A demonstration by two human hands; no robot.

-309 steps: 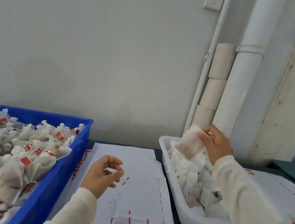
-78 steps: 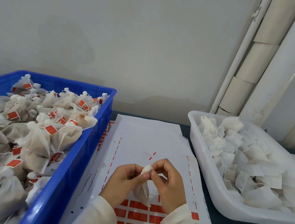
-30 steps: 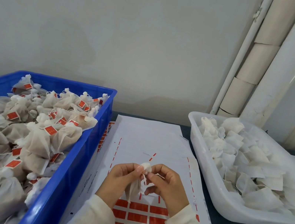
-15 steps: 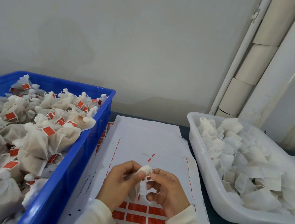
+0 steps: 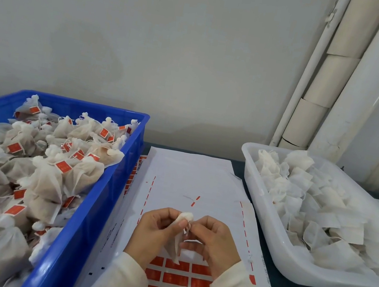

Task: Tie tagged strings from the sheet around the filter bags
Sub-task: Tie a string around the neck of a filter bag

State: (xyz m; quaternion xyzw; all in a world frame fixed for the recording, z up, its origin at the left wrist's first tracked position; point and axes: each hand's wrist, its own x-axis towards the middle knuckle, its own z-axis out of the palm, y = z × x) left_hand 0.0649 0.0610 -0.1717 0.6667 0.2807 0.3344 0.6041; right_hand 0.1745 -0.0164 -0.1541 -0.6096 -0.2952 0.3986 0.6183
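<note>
Here, in the head view, one filter bag (image 5: 179, 238) is held up over the sheet (image 5: 193, 176), at about 6 o'clock in the picture. The top of the bag is bunched into a little knob, and it is pinched by the left hand (image 5: 154, 234), with the fingers curled tight around the neck. The right hand (image 5: 213, 241) is curled too, and a thin string (image 5: 187, 229) is pinched by its fingertips, just beside the neck. A small loop of string can be seen between the two hands. The tag on this string cannot be made out.

At 9 o'clock a blue bin (image 5: 85, 221) is piled with tied bags that have red tags. At 3 o'clock a white tub (image 5: 263, 205) is filled with flat bags not yet tied. Rows of red tags (image 5: 175, 279) are left on the near end of the sheet.

The step in hand looks like the tying. To do it well, the neck should be kept squeezed so the bag stays closed. The string should be wound snug and low under the knob, then pulled slowly, so it is not snapped and the thin bag is not torn.
</note>
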